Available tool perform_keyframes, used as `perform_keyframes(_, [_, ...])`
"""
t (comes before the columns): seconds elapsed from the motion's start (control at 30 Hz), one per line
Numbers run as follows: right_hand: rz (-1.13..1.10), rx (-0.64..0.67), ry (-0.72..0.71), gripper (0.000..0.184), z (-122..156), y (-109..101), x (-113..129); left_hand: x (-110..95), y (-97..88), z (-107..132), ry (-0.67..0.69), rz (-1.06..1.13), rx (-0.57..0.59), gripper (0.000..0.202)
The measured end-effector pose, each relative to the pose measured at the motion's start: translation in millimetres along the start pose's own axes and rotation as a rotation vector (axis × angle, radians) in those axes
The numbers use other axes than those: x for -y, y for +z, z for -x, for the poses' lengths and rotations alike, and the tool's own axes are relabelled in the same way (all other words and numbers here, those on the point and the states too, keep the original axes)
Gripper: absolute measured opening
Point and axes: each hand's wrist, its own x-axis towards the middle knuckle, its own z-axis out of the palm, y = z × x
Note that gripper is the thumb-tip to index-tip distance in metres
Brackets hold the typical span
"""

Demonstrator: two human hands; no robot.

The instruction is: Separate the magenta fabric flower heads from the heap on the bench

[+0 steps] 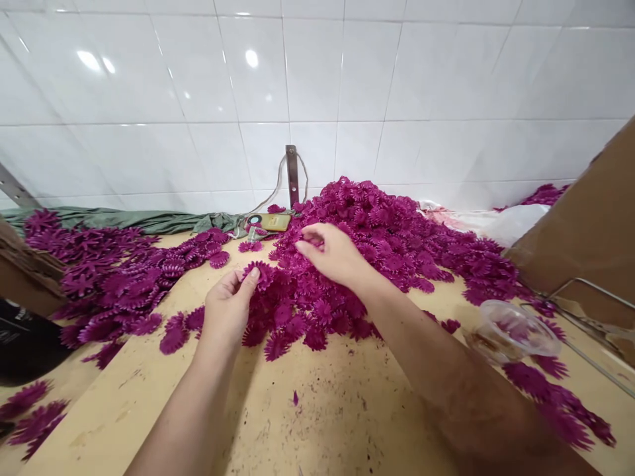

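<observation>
A magenta flower piece (258, 274) with fringed petals, looking like an artificial blossom layer, is pinched between the thumb and fingers of my left hand (229, 301). My right hand (333, 254) is over the front slope of a large heap of similar flower pieces (367, 218). Its thumb and fingers are curled towards each other, with magenta showing between them; whether a piece is gripped there I cannot make out. The heap spreads beneath and between both hands, down to the bare tabletop (307, 410).
More flower pieces (124, 284) lie in a long pile at left, beside a black container (30, 344). A yellow phone-like object (274, 222) rests behind, near a metal bracket (292, 175) on the tiled wall. At right are a clear plastic tub (518, 330) and a cardboard box (575, 238).
</observation>
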Motion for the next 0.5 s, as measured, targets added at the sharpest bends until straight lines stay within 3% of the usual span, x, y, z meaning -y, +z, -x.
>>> perform_keyframes(0.1, [-0.225,0.264,-0.084,0.029,9.2,22.4,10.5,2.9,-1.4,0.5,-0.006,0.039,0.053,0.036])
perform_keyframes(0.2, [-0.275,0.302,-0.099,0.012,11.1,36.5,9.4,2.7,0.6,3.0,-0.011,0.098,0.086,0.039])
perform_keyframes(0.37, [-0.097,0.073,-0.030,0.011,6.9,29.9,9.6,-3.2,9.0,9.9,-0.086,0.096,0.192,0.039])
perform_keyframes(0.5, [-0.007,-0.139,0.060,0.012,-1.6,12.3,6.8,-7.6,11.7,13.3,-0.053,0.048,0.179,0.038])
